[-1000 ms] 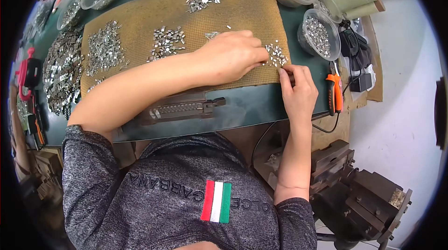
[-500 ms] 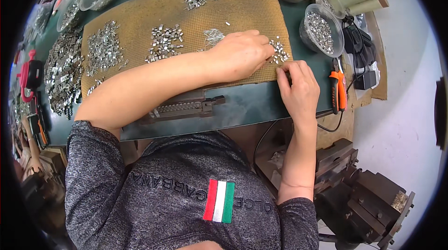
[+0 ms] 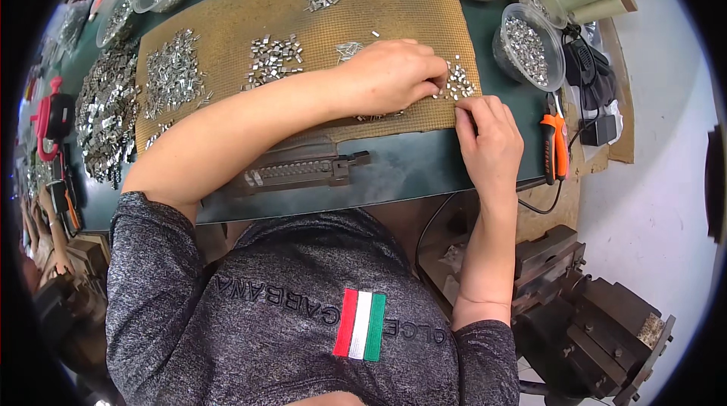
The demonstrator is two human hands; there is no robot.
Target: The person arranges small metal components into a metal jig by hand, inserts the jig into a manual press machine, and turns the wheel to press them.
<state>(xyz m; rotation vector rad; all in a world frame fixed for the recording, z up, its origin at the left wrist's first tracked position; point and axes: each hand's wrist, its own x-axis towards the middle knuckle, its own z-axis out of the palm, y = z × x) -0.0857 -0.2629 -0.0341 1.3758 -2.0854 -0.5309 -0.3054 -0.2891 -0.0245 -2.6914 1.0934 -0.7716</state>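
Note:
My left hand (image 3: 395,75) reaches across a tan textured mat (image 3: 379,8), its fingertips pinched at the left side of a loose group of small silvery metal pieces (image 3: 460,84). Whether a piece is between those fingertips is too small to tell. Just in front of that group, at the mat's near right corner, my right hand (image 3: 491,137) is curled with thumb and forefinger close together. Anything in its grasp is hidden. Thin metal pins (image 3: 349,50) lie partly behind my left hand. A slotted metal fixture (image 3: 295,173) rests below my left forearm, near the table edge.
More metal pieces lie in piles on the mat (image 3: 274,56), with a large heap (image 3: 107,114) left of it. Tubs of parts, including a clear one (image 3: 525,54), line the far side and right. Orange-handled pliers (image 3: 555,145) lie at the right edge, beside a black device (image 3: 591,76).
The view has shifted slightly. My left hand has moved a little farther away over the mat, its fingertips still by the small pieces. My right hand stays at the mat's corner.

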